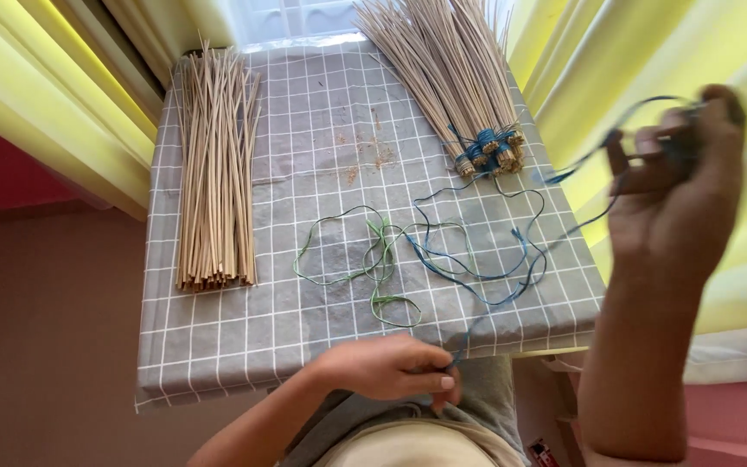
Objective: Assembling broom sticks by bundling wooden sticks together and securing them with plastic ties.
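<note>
My left hand (391, 367) rests at the near edge of the table, its fingers pinched on one end of a thin blue cord (564, 233). That cord runs up and to the right to my right hand (676, 195), which is raised in the air beside the table and holds the cord's other end looped over its fingers. On the grey checked tablecloth (218, 337) lie loose blue cords (477, 268) and green cords (373, 259) in a tangle.
A loose pile of thin pale sticks (215, 173) lies along the left side of the table. At the far right lie several bundles of sticks (447, 69) tied with blue cord. Yellow curtains (45, 95) hang on both sides.
</note>
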